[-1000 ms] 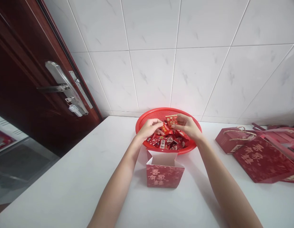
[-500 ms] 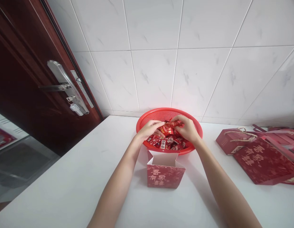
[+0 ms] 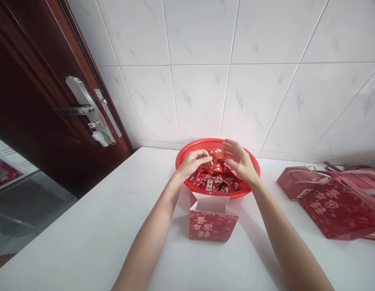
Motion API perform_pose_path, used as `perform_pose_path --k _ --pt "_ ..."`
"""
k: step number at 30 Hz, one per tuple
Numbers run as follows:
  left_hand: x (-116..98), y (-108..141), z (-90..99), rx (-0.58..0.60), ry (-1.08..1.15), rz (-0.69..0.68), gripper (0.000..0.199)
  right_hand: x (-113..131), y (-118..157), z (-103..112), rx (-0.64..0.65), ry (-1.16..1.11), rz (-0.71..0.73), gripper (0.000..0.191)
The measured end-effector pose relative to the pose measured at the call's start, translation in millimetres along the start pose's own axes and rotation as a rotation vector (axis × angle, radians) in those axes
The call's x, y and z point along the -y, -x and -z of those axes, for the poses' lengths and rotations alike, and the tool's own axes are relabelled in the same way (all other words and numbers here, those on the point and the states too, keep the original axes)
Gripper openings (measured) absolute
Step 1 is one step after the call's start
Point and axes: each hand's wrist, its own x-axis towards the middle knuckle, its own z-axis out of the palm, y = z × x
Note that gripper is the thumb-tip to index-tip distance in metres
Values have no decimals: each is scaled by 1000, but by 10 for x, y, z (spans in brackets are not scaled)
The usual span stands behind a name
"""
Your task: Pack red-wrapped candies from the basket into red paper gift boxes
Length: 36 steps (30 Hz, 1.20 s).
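Our L hand (image 3: 191, 165) pinches the L end of a small shiny red packet w/ gold print (image 3: 217, 154), held over the round red plastic mesh basket (image 3: 208, 140), just above its heap of red wrapped packets (image 3: 218, 180). Its long axis runs crosswise, L hand to R. R hand (image 3: 240, 163) is just beside the far end, fingers spread; can't tell if any touch. The upright dark-red cardboard box w/ white lining (image 3: 214, 227), top open, is on the white tabletop (image 3: 114, 210), our side of the basket, i.e. back toward us from the grip. Diff vs half a sec ago: R fingers were curled in among the pkts; now they're apart, & the L pinch shows clearly at the gold edge.
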Motion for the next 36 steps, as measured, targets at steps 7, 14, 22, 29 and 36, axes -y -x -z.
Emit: perform_pose_path --k 7,14,22,29,36 --pt "-17 24 -23 42 -52 -45 37 118 -4 6 126 -268 -243 47" --pt "-7 31 -12 78 -177 -25 38 127 -4 -12 113 -279 -207 42" --pt "37 -4 -1 70 -209 -94 37 143 1 -11 117 -269 -205 41" --pt "29 9 4 69 -185 -69 35 108 -14 1 110 -266 -160 36" --pt "34 20 -5 112 -195 -94 39 74 -18 -16 161 -246 -150 38"
